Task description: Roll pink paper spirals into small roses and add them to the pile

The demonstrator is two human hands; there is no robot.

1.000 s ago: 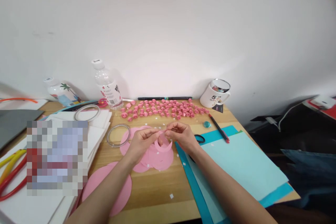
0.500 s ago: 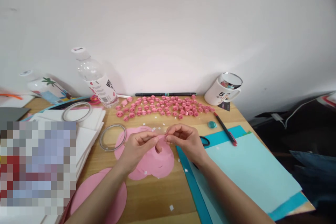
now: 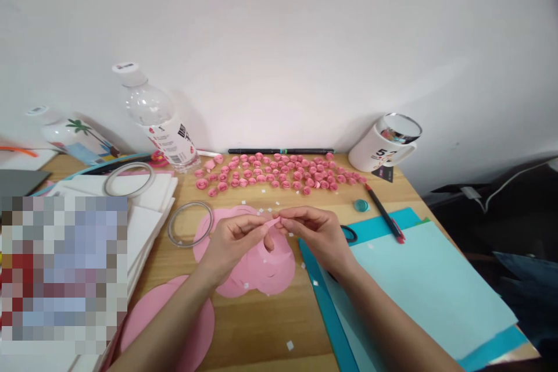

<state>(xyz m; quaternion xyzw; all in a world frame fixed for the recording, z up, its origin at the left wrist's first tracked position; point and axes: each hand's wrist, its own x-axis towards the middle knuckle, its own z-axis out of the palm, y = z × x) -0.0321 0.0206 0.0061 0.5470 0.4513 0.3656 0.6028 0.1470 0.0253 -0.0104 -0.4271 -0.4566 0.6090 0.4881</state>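
Note:
Between my two hands a narrow pink paper strip is stretched. My left hand pinches one end of it with thumb and fingers. At the other end, the fingertips of my right hand are closed on the strip. Under the hands lie overlapping pink paper circles, one with a curved cut in it. Several small rolled pink paper roses spread in rows behind the hands. Another stack of pink circles sits partly beneath my left forearm.
A metal ring lies left of the circles. Stacked white papers and a clear bottle stand at left. At right are light blue sheets, scissors handles, a pen, a teal cap and a white mug.
The pink strip now shows more plainly between my fingertips, and the hands have shifted slightly. The whole view has also moved a little.

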